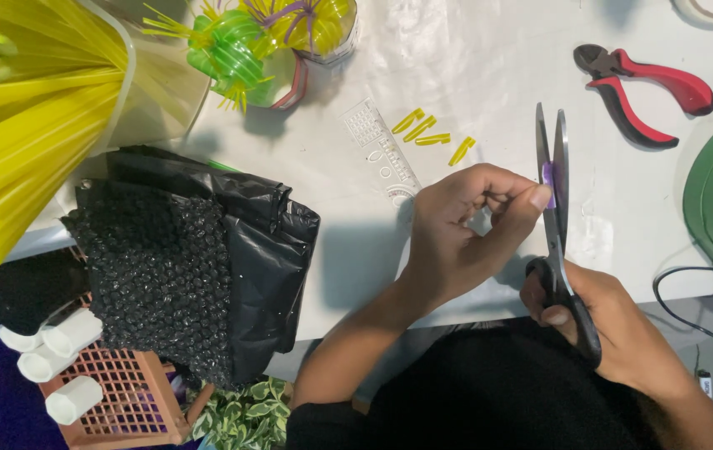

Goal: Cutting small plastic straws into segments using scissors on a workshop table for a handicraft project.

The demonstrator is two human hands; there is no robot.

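Over white table point(473, 75): left hand point(456, 237) pinches purple piece point(548, 173), mostly hidden; right hand point(615, 329) grips scissors point(558, 225).

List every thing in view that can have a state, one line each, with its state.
Black-handled steel scissors: held upright in right hand, blades nearly shut on the purple piece.
Small purple plastic piece: pinched by left hand, between the blades.
Red-and-black pliers: lying on the white table, handles spread.
Four short yellow straw pieces: cut, loose on the table.
Clear plastic ruler: lying flat.
Black plastic bag: crumpled, draped over the table edge.
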